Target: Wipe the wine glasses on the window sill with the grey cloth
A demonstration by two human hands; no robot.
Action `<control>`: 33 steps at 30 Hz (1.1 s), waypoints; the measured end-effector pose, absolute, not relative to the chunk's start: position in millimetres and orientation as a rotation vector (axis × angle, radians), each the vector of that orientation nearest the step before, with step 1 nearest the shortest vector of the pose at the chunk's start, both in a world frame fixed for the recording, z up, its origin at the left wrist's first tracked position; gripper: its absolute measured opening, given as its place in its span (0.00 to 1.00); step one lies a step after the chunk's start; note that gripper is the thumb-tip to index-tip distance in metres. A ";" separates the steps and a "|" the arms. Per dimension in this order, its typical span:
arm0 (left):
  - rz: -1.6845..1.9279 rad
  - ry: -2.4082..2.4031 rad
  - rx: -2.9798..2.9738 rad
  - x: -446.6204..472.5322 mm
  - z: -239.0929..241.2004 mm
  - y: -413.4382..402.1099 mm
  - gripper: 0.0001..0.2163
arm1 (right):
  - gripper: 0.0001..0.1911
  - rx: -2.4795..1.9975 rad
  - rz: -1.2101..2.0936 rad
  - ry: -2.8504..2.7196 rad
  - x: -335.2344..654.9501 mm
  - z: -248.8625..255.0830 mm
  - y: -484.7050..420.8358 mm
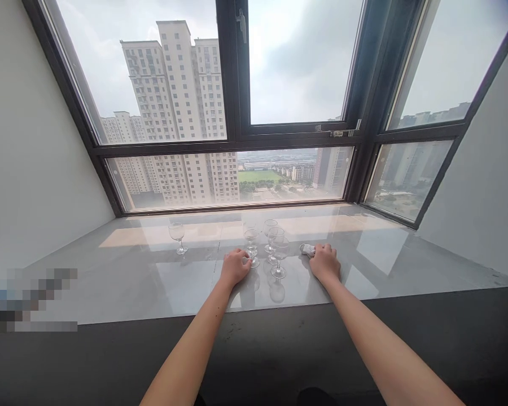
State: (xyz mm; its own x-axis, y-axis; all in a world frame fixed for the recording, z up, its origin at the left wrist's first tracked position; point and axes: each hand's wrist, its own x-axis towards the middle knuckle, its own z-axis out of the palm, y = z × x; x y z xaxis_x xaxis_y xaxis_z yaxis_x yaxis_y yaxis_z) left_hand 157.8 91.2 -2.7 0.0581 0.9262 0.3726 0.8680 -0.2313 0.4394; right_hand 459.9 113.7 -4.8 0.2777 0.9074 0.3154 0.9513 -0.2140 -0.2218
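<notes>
My left hand (236, 267) is on the windowsill with its fingers curled at the stem of a clear wine glass (252, 235), which stands upright. Close to its right, several more empty wine glasses stand bunched together, the nearest wine glass (280, 251) in front of the others. My right hand (325, 263) rests on the sill to the right of this group, its fingers closed on a crumpled white cloth (307, 250). Apart from the rest, a single wine glass (177, 232) stands upright farther left.
The glossy grey tiled windowsill (131, 282) ends at a front edge below my wrists. Dark window frames (232, 145) rise behind it, with tall buildings outside. White walls (38, 146) close in both sides. A pixelated patch covers the sill's left end.
</notes>
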 end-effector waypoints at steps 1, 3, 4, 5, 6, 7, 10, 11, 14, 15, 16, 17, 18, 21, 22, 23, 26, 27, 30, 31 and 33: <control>0.899 1.878 2.224 158.3 -2.5 90.8 0.08 | 0.18 -2.187 -0.163 -1.683 459.8 -4.6 113.6; 0.882 1.844 2.254 158.8 -2.3 89.9 0.08 | 0.18 -2.189 -0.159 -1.682 459.8 -4.4 113.8; 0.873 1.825 2.268 159.0 -2.3 89.6 0.08 | 0.18 -2.191 -0.157 -1.681 459.8 -4.4 114.0; 0.866 1.808 2.282 159.0 -2.4 89.3 0.09 | 0.18 -2.192 -0.156 -1.680 459.9 -4.6 114.3; 0.862 1.797 2.293 158.9 -2.5 89.1 0.09 | 0.18 -2.193 -0.157 -1.680 460.0 -4.8 114.5; 0.861 1.790 2.302 158.8 -2.7 89.0 0.09 | 0.18 -2.193 -0.158 -1.680 460.1 -5.1 114.8; 0.866 1.768 2.324 158.5 -3.3 89.3 0.09 | 0.17 -2.194 -0.165 -1.681 460.5 -6.0 115.6; 0.870 1.764 2.325 158.4 -3.4 89.4 0.09 | 0.17 -2.195 -0.167 -1.681 460.6 -6.2 115.8; 0.900 1.755 2.321 158.2 -3.5 89.6 0.09 | 0.16 -2.196 -0.174 -1.682 460.9 -6.8 116.3; 0.915 1.753 2.317 158.1 -3.5 89.5 0.09 | 0.16 -2.196 -0.177 -1.682 461.0 -7.0 116.3; 0.928 1.751 2.314 158.0 -3.6 89.5 0.09 | 0.16 -2.195 -0.180 -1.682 461.0 -7.1 116.4; 0.939 1.749 2.312 158.0 -3.6 89.4 0.09 | 0.16 -2.194 -0.183 -1.681 461.1 -7.2 116.3; 0.946 1.748 2.310 157.9 -3.7 89.4 0.09 | 0.16 -2.193 -0.186 -1.681 461.1 -7.2 116.3; 0.954 1.747 2.312 157.7 -4.2 89.7 0.09 | 0.16 -2.187 -0.187 -1.682 461.3 -7.0 115.9; 0.957 1.745 2.314 157.7 -4.4 89.8 0.09 | 0.16 -2.186 -0.186 -1.684 461.3 -6.9 115.7; 0.959 1.741 2.315 157.7 -4.6 90.1 0.09 | 0.16 -2.184 -0.185 -1.685 461.4 -6.6 115.4; 0.957 1.728 2.313 157.6 -5.0 90.5 0.10 | 0.16 -2.182 -0.182 -1.686 461.1 -5.5 114.2; 0.955 1.723 2.311 157.6 -5.0 90.5 0.10 | 0.16 -2.182 -0.179 -1.687 460.9 -4.9 113.7; 0.957 1.715 2.303 157.6 -5.0 90.6 0.10 | 0.16 -2.186 -0.166 -1.687 460.2 -3.3 112.4; 0.964 1.721 2.297 157.7 -4.9 90.7 0.10 | 0.16 -2.188 -0.162 -1.686 460.0 -2.8 112.1; 0.986 1.744 2.278 157.7 -4.4 90.9 0.09 | 0.16 -2.190 -0.155 -1.686 459.7 -2.0 111.4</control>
